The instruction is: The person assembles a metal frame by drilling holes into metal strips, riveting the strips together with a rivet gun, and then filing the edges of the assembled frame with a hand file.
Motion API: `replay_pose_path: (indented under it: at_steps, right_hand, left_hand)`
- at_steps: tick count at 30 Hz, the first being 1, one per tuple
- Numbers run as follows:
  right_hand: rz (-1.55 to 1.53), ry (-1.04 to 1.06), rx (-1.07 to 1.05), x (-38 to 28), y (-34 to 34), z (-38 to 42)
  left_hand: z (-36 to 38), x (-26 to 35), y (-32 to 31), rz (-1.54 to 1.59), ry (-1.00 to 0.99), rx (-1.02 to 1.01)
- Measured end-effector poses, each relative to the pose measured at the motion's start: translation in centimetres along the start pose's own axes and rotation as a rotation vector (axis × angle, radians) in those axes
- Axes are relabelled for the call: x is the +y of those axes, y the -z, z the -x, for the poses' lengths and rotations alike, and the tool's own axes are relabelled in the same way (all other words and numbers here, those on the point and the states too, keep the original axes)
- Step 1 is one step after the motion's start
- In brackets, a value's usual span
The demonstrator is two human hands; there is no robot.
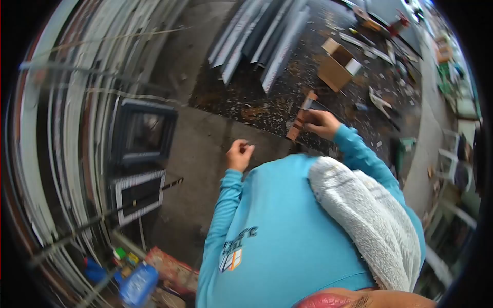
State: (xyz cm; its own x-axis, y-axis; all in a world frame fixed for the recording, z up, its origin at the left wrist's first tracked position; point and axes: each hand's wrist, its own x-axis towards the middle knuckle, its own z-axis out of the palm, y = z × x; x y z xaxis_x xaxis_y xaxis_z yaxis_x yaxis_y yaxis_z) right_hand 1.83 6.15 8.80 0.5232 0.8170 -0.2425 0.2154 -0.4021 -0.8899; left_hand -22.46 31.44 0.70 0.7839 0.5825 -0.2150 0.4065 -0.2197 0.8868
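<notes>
My left hand (240,155) is curled closed in front of my body, over the grey floor; whatever small thing may be between its fingers is too small to name. At the near edge of the dark, littered worktable (267,110), my right hand (321,123) has its fingers pressed together beside a reddish-brown strip (298,126) with a pale part near its far end. The fingertips touch the strip or lie right next to it; their exact hold is hidden.
Long grey profiles (262,36) and an open cardboard box (337,66) lie on the worktable. Tools and scraps are at its far right. Dark frames (145,131) and long profiles (67,154) stand at the left. A blue container (138,285) is at lower left.
</notes>
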Motion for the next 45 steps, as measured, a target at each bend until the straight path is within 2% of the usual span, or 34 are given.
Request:
replay_pose_path:
  at_steps: [2,3,4,5,6,7,8,9,10,11,12,13,14,17,21,25,28,31,33,37,39,42,43,45]
  right_hand:
    - [0.073,-0.116,0.008,-0.2,-3.2,-2.6]
    - [0.064,-0.043,0.077,-1.5,-4.4,-3.8]
    - [-0.138,-0.028,0.104,-0.1,-6.2,-6.1]
    - [-0.424,-0.116,0.083,-0.6,-6.9,-8.4]
    - [-0.653,-0.156,0.137,-1.6,-7.4,-10.9]
    - [-0.697,-0.233,0.262,-2.6,-7.7,-13.6]
    - [-0.709,-0.196,0.381,-2.1,-7.8,-16.5]
    - [-0.488,-0.251,0.629,-1.9,-7.6,-19.0]
    - [-0.162,-0.406,0.761,-0.9,-6.9,-20.8]
    - [0.162,-0.589,0.812,-2.9,-6.8,-20.9]
    - [0.184,-0.734,0.803,-3.3,-6.9,-21.6]
    - [0.201,-0.879,0.782,-3.4,-7.0,-22.0]
    - [0.146,-0.937,0.734,-3.4,-7.1,-22.1]
    - [-0.114,-0.948,0.651,-2.1,-7.2,-22.8]
    - [-0.056,-0.941,0.791,-2.3,-7.6,-23.4]
    - [-0.123,-0.83,0.908,-1.1,-7.3,-21.7]
    - [-0.127,-0.853,1.032,-0.8,-6.9,-20.4]
    - [-0.124,-0.788,1.103,-0.9,-6.9,-18.7]
    - [-0.039,-0.727,1.122,-0.5,-6.9,-18.1]
    - [0.059,-0.856,1.048,-1.8,-7.1,-18.5]
    - [0.262,-0.915,1.092,-0.7,-8.0,-20.1]
    - [0.674,-0.952,1.204,-4.5,-9.6,-23.3]
    - [0.652,-0.825,1.204,-5.1,-9.3,-24.8]
    - [0.238,-0.597,1.104,-2.9,-8.4,-29.1]
  left_hand:
    - [1.7,-5.0,4.0,0.012,0.027,0.022]
    - [2.6,-7.2,6.4,0.008,0.051,0.033]
    - [3.5,-12.9,8.5,0.023,0.147,0.039]
    - [4.7,-17.8,10.5,0.031,0.248,0.052]
    - [6.2,-19.0,12.9,0.137,0.337,0.027]
    - [7.4,-20.1,15.0,0.238,0.428,0.001]
    - [8.5,-19.6,17.3,0.079,0.548,-0.012]
    - [10.0,-20.9,19.4,0.143,0.608,0.03]
    - [12.0,-26.3,21.9,0.038,0.458,0.013]
    - [13.5,-34.8,24.1,0.016,0.631,0.004]
    - [14.2,-35.9,26.2,-0.019,0.702,0.001]
    - [14.3,-35.3,27.5,-0.012,0.738,-0.003]
    - [14.2,-34.7,28.4,0.004,0.78,-0.003]
    - [11.5,-33.7,30.8,0.038,0.787,-0.003]
    - [6.8,-32.7,32.5,0.072,0.73,-0.013]
    - [1.8,-31.9,33.7,0.102,0.676,-0.02]
    - [-1.3,-31.8,34.7,0.108,0.658,-0.037]
    - [-4.3,-31.9,36.2,0.093,0.651,-0.071]
    - [-6.4,-32.2,37.1,0.084,0.647,-0.097]
    - [-10.6,-32.8,40.4,0.036,0.638,-0.149]
    - [-13.3,-32.9,42.6,0.015,0.629,-0.16]
    - [-17.8,-32.5,45.9,-0.014,0.619,-0.172]
    - [-19.6,-32.4,46.6,-0.017,0.608,-0.17]
    - [-22.8,-32.7,48.7,-0.021,0.574,-0.154]
